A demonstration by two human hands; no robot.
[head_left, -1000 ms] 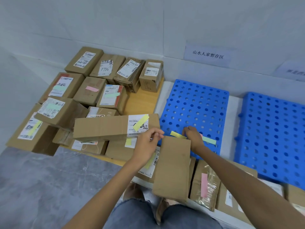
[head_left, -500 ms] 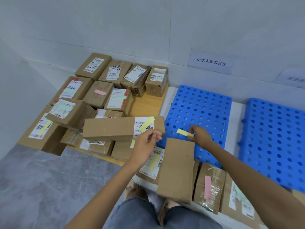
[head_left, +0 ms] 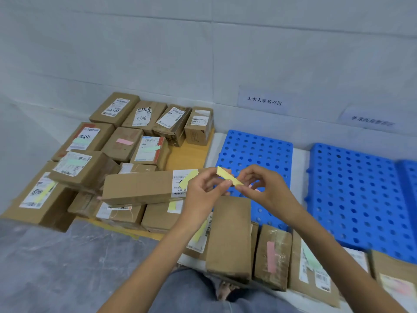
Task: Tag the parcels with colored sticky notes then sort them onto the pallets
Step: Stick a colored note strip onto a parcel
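The left hand (head_left: pixel 204 190) and right hand (head_left: pixel 266 190) pinch a yellow sticky note (head_left: pixel 229 179), probably ready to tag the bare parcel (head_left: pixel 230 236) below.

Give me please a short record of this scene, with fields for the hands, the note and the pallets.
left hand: pinches the yellow sticky note
right hand: pinches the same note's other end
plain parcel: below the hands, no note visible
blue pallets: two, side by side near the wall
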